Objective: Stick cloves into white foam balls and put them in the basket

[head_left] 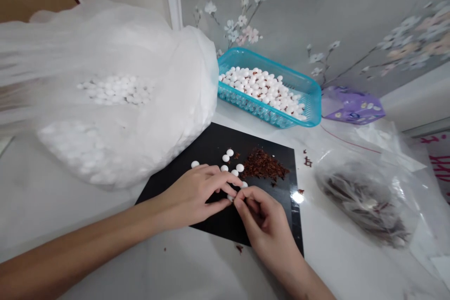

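My left hand [201,192] pinches a small white ball [230,198] between thumb and fingertips, low over a black board [214,230]. Right up against that ball, the thumb and forefinger of my right hand [264,218] are pressed together; what they hold, if anything, is too small to make out. Several more white balls [239,168] lie loose on the board just beyond my fingers. Behind my right hand is a heap of small reddish-brown pieces [263,166].
A turquoise basket [309,103] with many white balls, some showing brown bits, stands by the wall. At left bulges a large translucent white bag [176,70] of balls. To the right lie a clear bag [365,206] of dark brown material and a purple packet [355,105].
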The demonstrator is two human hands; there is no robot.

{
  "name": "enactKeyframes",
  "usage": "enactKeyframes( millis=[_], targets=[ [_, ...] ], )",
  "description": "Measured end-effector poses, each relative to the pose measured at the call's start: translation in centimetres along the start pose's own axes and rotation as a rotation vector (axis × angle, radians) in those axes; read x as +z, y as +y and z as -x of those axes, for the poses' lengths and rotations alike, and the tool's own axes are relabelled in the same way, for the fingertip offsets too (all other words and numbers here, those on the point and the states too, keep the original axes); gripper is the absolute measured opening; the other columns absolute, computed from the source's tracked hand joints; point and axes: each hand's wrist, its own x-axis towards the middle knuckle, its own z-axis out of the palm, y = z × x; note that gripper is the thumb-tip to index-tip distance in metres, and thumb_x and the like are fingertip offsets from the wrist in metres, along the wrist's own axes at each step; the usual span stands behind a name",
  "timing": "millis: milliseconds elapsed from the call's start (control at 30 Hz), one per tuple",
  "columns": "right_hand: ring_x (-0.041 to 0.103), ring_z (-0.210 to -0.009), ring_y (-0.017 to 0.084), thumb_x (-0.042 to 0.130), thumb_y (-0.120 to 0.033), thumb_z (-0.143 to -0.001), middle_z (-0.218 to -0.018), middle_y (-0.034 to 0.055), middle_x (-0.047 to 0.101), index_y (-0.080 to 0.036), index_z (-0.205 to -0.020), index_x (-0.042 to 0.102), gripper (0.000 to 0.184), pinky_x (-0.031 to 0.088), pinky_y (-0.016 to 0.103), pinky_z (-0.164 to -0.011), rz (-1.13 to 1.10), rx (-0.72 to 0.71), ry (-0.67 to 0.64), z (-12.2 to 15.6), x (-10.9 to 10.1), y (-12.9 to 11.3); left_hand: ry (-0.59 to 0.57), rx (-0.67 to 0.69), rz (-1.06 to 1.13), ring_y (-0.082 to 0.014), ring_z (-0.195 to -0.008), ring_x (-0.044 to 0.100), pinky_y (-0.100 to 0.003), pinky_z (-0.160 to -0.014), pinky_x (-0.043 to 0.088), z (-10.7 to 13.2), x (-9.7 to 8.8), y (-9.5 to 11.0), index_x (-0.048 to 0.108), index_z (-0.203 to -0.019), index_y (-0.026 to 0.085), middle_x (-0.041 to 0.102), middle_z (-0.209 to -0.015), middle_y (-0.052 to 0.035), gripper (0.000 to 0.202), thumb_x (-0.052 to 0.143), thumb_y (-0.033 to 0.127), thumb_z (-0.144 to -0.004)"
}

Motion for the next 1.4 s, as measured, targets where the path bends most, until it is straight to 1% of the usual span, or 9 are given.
enactKeyframes(
  millis=[167, 367, 600, 800, 1000, 1100, 1267, 1333, 1400],
  targets=[
    [0.037, -0.053, 0.009, 0.048, -0.025, -0.087, -0.061, -0.0044, 0.042, -0.019, -0.074, 0.050, 0.014, 0.030, 0.021, -0.048, -0.051, 0.026, 0.053, 0.5, 0.7, 0.3, 0.003, -0.032, 0.032, -0.0144, -0.091, 0.062, -0.027, -0.082, 0.041, -0.1, 0.1, 0.3, 0.053, -0.102, 0.023, 0.072, -0.088, 0.0057, 0.026, 0.061, 0.016, -0.079],
    [0.031, -0.049, 0.008, 0.049, -0.029, -0.086, -0.056, -0.0061, 0.036, -0.018, -0.071, 0.050, 0.018, 0.025, 0.021, -0.045, -0.078, 0.081, 0.056, 0.2, 0.7, 0.2, -0.021, -0.092, 0.096, -0.0145, -0.093, 0.062, -0.026, -0.080, 0.045, -0.3, 0.1, 0.5, 0.053, -0.097, 0.022, 0.071, -0.092, 0.0038, 0.022, 0.062, 0.015, -0.078],
    [0.023, -0.048, 0.007, 0.054, -0.031, -0.082, -0.054, -0.0081, 0.027, -0.017, -0.067, 0.052, 0.021, 0.020, 0.020, -0.043, -0.121, 0.147, 0.072, -0.3, 0.3, 0.0, -0.011, -0.097, 0.099, -0.0129, -0.080, 0.061, -0.025, -0.074, 0.046, -0.3, 0.2, 0.1, 0.056, -0.090, 0.021, 0.065, -0.087, 0.0014, 0.012, 0.061, 0.019, -0.079],
    [0.021, -0.048, 0.007, 0.055, -0.034, -0.079, -0.052, -0.0086, 0.025, -0.017, -0.063, 0.052, 0.024, 0.017, 0.021, -0.042, -0.129, 0.210, 0.085, -0.8, 0.3, -0.3, -0.045, -0.133, 0.125, -0.0102, -0.073, 0.059, -0.022, -0.069, 0.047, -0.5, -0.1, 0.2, 0.057, -0.088, 0.020, 0.062, -0.088, 0.0005, 0.010, 0.061, 0.019, -0.079],
    [0.024, -0.049, 0.008, 0.055, -0.033, -0.081, -0.054, -0.0079, 0.028, -0.017, -0.068, 0.052, 0.021, 0.021, 0.020, -0.044, -0.118, 0.148, 0.120, -0.3, 0.8, 0.1, -0.009, -0.111, 0.105, -0.0104, -0.077, 0.060, -0.022, -0.073, 0.046, -0.1, 0.2, -0.1, 0.058, -0.093, 0.021, 0.062, -0.090, 0.0008, 0.013, 0.060, 0.021, -0.080],
    [0.025, -0.049, 0.008, 0.055, -0.035, -0.083, -0.054, -0.0079, 0.027, -0.018, -0.070, 0.053, 0.022, 0.023, 0.020, -0.043, -0.134, 0.127, 0.174, -0.1, 0.3, 0.4, 0.025, -0.064, 0.045, -0.0115, -0.081, 0.060, -0.023, -0.075, 0.045, 0.1, 0.3, -0.2, 0.058, -0.097, 0.021, 0.062, -0.089, 0.0009, 0.015, 0.059, 0.020, -0.081],
    [0.034, -0.049, 0.009, 0.058, -0.029, -0.082, -0.057, -0.0062, 0.034, -0.018, -0.077, 0.058, 0.012, 0.030, 0.021, -0.045, 0.132, -0.003, 0.396, -0.7, -1.4, 1.6, 0.066, 0.006, -0.088, -0.0143, -0.086, 0.059, -0.027, -0.075, 0.042, 0.1, 0.0, 0.1, 0.057, -0.101, 0.023, 0.063, -0.090, 0.0003, 0.018, 0.056, 0.021, -0.083],
    [0.039, -0.053, 0.010, 0.056, -0.026, -0.083, -0.061, -0.0043, 0.040, -0.019, -0.084, 0.061, 0.009, 0.035, 0.022, -0.048, 0.230, -0.055, 0.417, -1.0, -1.8, 2.2, 0.102, 0.068, -0.127, -0.0140, -0.086, 0.058, -0.026, -0.075, 0.042, 0.1, -0.3, 0.1, 0.056, -0.099, 0.021, 0.063, -0.092, -0.0008, 0.014, 0.054, 0.020, -0.084],
    [0.043, -0.056, 0.012, 0.054, -0.025, -0.084, -0.065, -0.0024, 0.044, -0.020, -0.091, 0.062, 0.012, 0.038, 0.023, -0.050, 0.320, -0.086, 0.406, -1.2, -1.9, 2.7, 0.171, 0.147, -0.219, -0.0132, -0.078, 0.057, -0.024, -0.067, 0.041, 0.0, -0.9, -0.2, 0.056, -0.092, 0.018, 0.062, -0.086, -0.0014, 0.009, 0.053, 0.020, -0.084]
  ],
)
